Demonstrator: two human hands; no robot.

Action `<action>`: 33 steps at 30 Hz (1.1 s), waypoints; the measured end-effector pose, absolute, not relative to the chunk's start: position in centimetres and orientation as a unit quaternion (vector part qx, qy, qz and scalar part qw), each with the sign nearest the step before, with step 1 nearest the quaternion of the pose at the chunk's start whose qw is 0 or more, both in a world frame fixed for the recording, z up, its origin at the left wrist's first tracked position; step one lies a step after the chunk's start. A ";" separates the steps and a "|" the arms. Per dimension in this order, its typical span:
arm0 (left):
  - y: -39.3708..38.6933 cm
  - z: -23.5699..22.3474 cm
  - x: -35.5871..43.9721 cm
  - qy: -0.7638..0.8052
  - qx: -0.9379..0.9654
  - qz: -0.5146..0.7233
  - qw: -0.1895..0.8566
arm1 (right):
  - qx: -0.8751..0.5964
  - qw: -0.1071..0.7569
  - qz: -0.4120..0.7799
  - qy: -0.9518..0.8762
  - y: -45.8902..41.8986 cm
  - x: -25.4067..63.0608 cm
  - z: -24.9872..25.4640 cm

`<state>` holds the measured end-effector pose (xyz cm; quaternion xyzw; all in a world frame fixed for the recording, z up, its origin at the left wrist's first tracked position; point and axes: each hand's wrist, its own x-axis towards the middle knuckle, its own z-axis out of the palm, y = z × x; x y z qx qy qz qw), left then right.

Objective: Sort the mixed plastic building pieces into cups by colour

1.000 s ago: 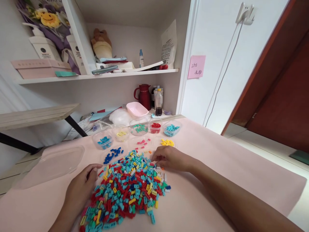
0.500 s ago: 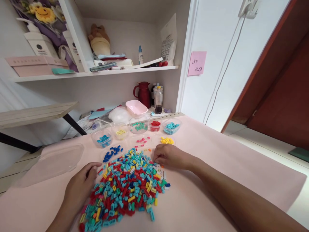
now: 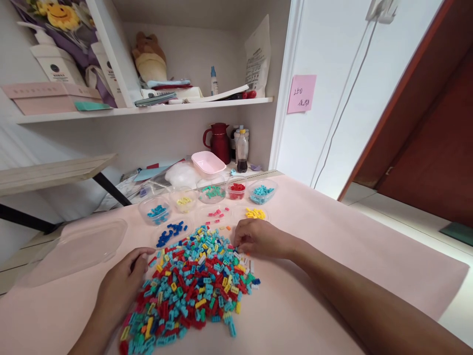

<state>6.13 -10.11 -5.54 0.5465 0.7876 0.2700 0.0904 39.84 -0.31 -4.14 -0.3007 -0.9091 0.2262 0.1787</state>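
Head view shows a pile of mixed bricks (image 3: 195, 286) on the pink cover (image 3: 314, 305), between the two hands. The right hand (image 3: 254, 237) is at the pile's upper right edge, fingers curled and bunched together; whether they pinch a brick cannot be told. The left hand (image 3: 123, 276) rests at the pile's left side, half curled, forefinger extended near its edge, with no brick visible in its hold.

Beyond the pile, clear containers hold bricks sorted by colour: dark blue bricks (image 3: 172, 233) nearest the pile on the left, yellow bricks (image 3: 255, 213) just past the right hand, and pink bricks (image 3: 218, 213) between those two. A clear lid (image 3: 84, 246) lies left of them.
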 end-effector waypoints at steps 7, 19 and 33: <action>-10.2 -5.5 6.1 0.786 0.551 0.265 0.085 | -0.348 0.229 0.348 -0.840 -0.6 39.6 -3.9; -10.0 -5.5 6.2 0.790 0.551 0.256 0.082 | -0.365 0.371 0.369 -0.770 0.4 40.2 -3.0; -10.1 -5.4 6.4 0.795 0.547 0.242 0.102 | -0.445 0.651 0.381 -0.483 3.6 46.1 -1.8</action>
